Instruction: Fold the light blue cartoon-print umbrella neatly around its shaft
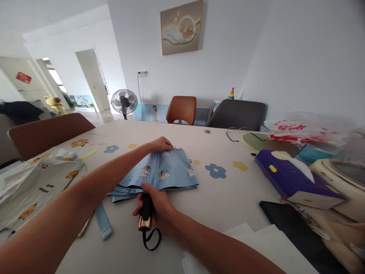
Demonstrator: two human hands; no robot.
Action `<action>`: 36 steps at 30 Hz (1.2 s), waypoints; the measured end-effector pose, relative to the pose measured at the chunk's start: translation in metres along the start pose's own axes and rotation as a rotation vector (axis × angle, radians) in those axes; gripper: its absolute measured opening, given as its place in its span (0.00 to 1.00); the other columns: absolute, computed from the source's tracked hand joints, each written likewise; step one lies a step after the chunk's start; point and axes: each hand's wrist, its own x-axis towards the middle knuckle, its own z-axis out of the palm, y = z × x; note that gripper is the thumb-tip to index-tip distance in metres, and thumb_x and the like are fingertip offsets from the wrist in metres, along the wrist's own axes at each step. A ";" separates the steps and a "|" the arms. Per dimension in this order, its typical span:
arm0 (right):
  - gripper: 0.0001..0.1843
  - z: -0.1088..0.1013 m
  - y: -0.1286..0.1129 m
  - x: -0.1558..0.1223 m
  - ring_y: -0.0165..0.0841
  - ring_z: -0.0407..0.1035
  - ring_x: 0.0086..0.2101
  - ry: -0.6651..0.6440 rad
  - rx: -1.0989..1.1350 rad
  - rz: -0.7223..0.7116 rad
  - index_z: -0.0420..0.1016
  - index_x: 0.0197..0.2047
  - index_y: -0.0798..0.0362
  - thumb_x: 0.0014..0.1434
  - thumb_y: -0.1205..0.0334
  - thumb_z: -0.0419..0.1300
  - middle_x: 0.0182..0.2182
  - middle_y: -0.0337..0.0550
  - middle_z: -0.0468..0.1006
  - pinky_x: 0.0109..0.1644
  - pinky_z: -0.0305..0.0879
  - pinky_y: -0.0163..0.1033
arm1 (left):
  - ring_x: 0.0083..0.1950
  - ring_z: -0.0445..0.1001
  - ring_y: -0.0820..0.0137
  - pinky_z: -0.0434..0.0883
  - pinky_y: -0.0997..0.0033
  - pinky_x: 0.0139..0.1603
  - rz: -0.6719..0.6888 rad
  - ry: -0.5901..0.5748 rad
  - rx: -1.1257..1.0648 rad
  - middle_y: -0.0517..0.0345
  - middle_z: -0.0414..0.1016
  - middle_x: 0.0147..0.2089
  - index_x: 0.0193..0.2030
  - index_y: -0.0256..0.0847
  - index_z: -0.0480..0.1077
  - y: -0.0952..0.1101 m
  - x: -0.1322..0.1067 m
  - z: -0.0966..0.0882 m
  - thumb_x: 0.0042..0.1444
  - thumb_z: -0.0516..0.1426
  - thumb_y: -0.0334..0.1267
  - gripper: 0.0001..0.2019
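Observation:
A folding umbrella [173, 167] with a light blue canopy and small cartoon animals lies on the table, its folds loosely spread. Its black handle [146, 208] points toward me, with a gold end cap and a black wrist loop. My right hand [159, 207] is wrapped around this handle, the thumb up by the canopy's near edge. At the canopy's far edge my left hand [162, 144] is closed on the fabric; its fingertips are partly hidden. Beneath my left forearm, a blue strap [103, 222] rests on the table.
Pale printed cloth [54, 179] lies at the left. To the right are a purple tissue box [293, 177], a black flat object [299, 232], white sheets [256, 243], eyeglasses [236, 131] and a plastic bag [308, 127]. Chairs [181, 109] surround the table [182, 213].

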 end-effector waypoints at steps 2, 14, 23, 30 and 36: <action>0.17 0.001 -0.001 -0.001 0.32 0.71 0.17 0.006 -0.002 0.008 0.66 0.24 0.59 0.56 0.54 0.51 0.14 0.37 0.68 0.18 0.61 0.30 | 0.37 0.71 0.70 0.66 0.74 0.40 0.021 0.034 -0.041 0.56 0.76 0.36 0.34 0.37 0.75 -0.002 0.001 0.000 0.44 0.56 0.38 0.12; 0.15 0.003 -0.001 -0.003 0.29 0.67 0.13 0.068 0.006 0.016 0.64 0.24 0.57 0.56 0.56 0.50 0.12 0.35 0.65 0.14 0.59 0.30 | 0.32 0.68 0.73 0.65 0.75 0.33 -0.046 0.056 -0.138 0.56 0.72 0.34 0.35 0.37 0.70 0.004 -0.002 -0.012 0.48 0.51 0.39 0.12; 0.10 0.006 -0.005 -0.004 0.32 0.65 0.11 0.220 -0.165 0.064 0.63 0.23 0.56 0.53 0.61 0.51 0.10 0.35 0.65 0.09 0.55 0.31 | 0.43 0.70 0.63 0.65 0.70 0.42 -0.265 0.106 0.121 0.50 0.74 0.41 0.33 0.37 0.71 -0.024 -0.038 -0.002 0.51 0.49 0.45 0.15; 0.10 0.002 -0.017 -0.010 0.29 0.64 0.11 0.230 -0.219 0.106 0.64 0.22 0.58 0.52 0.62 0.56 0.13 0.37 0.67 0.15 0.64 0.35 | 0.55 0.63 0.65 0.54 0.65 0.58 -0.252 0.208 0.221 0.55 0.69 0.53 0.45 0.41 0.68 -0.055 -0.051 0.017 0.58 0.41 0.38 0.17; 0.09 -0.002 -0.027 -0.009 0.32 0.71 0.22 0.139 -0.096 0.160 0.67 0.30 0.61 0.52 0.62 0.57 0.22 0.43 0.73 0.21 0.70 0.40 | 0.56 0.62 0.68 0.53 0.67 0.58 -0.249 0.309 0.261 0.58 0.68 0.54 0.49 0.43 0.67 -0.069 -0.056 0.026 0.59 0.39 0.36 0.19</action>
